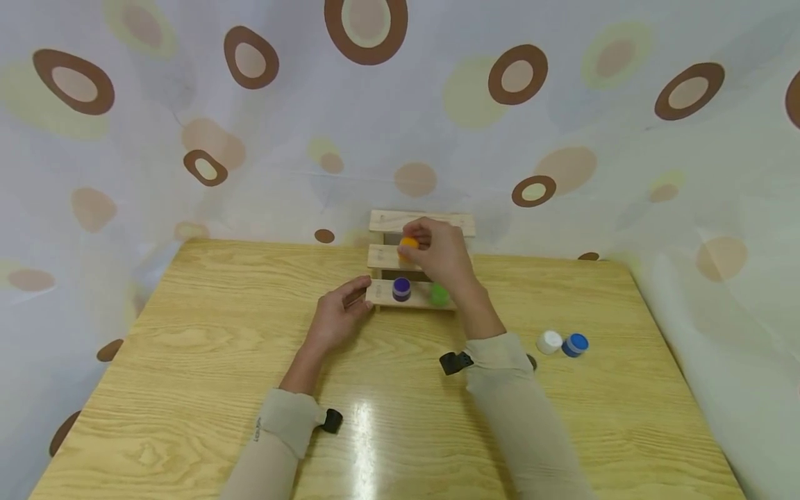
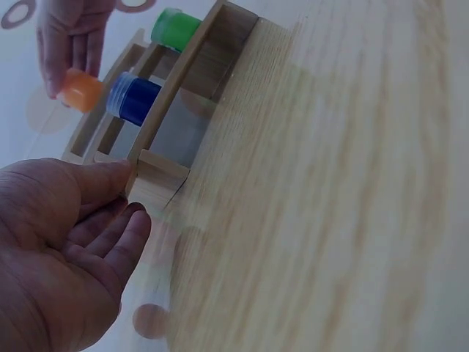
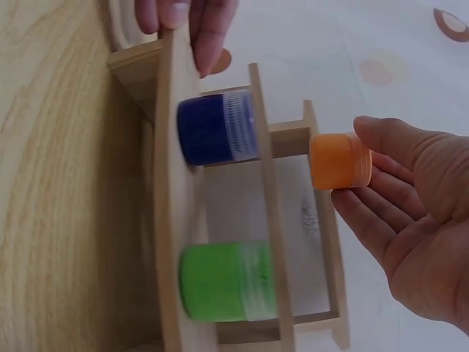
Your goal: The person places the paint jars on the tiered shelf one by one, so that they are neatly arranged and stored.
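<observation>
A small three-step wooden rack [image 1: 387,221] stands at the back of the table. My right hand [image 1: 445,253] pinches a small orange paint jar [image 3: 338,160] between thumb and fingers, over the middle step. On the lowest step sit a dark purple-blue jar [image 1: 401,290] and, to its right, a green jar [image 3: 227,282]. My left hand [image 1: 336,316] grips the left end of that lowest step, its thumb [image 2: 110,176] lying against the board.
On the table to the right, a white jar [image 1: 549,342] and a blue jar [image 1: 575,345] stand side by side. A dark round thing [image 1: 532,362] shows partly behind the right sleeve. Patterned sheeting [image 1: 269,139] hangs behind the table and along its sides.
</observation>
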